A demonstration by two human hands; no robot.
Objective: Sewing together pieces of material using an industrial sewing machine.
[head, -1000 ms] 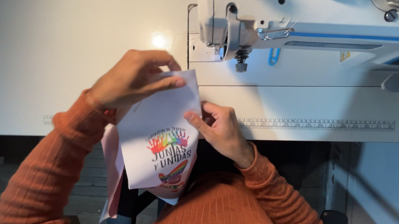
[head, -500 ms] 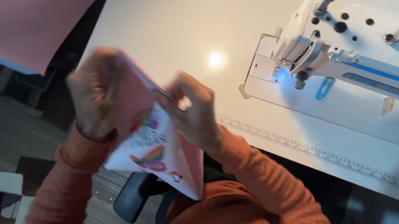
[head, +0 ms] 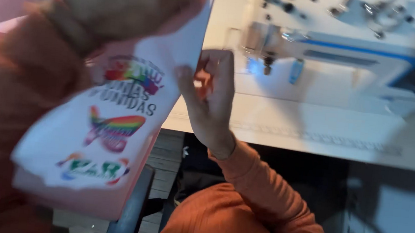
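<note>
Head view, blurred by motion, shows the left hand raised near the top of the frame, closed over the upper edge of a white fabric piece with colourful printing and a pink underside. The right hand is partly curled, its fingertips pinching the right edge of the same piece. The fabric hangs in the air between the hands, above the lap and short of the white table. Beyond it stands the sewing machine, its needle area lit. With each grip only at an edge, the layers could slip out of line, or the loose lower corner could sag and fold.
</note>
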